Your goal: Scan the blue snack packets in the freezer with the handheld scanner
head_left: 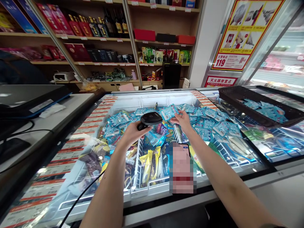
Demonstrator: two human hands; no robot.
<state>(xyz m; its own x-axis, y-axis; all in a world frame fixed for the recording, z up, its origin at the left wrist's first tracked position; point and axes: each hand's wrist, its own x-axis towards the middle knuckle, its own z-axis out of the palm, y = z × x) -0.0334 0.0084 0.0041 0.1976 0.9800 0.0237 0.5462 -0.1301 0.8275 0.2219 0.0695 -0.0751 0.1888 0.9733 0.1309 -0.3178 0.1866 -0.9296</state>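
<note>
- Small, flat, blue-and-white printed plastic packet (169, 112) above the glass-topped white freezer (166, 208), towards its far edge; right hand's (182, 121) grip clamped on packet's right side;
- judged light, thin, bendable, perhaps slippery; best held by an edge or corner;
- left hand's (133, 134) grip closed around black plastic handheld scanner (151, 118); probably stiff; handle suits best;
- left fingers mostly hidden behind scanner; packet's small print illegible; black-edged smartphone's (182, 167) screen pixelated, near freezer's front edge.
</note>
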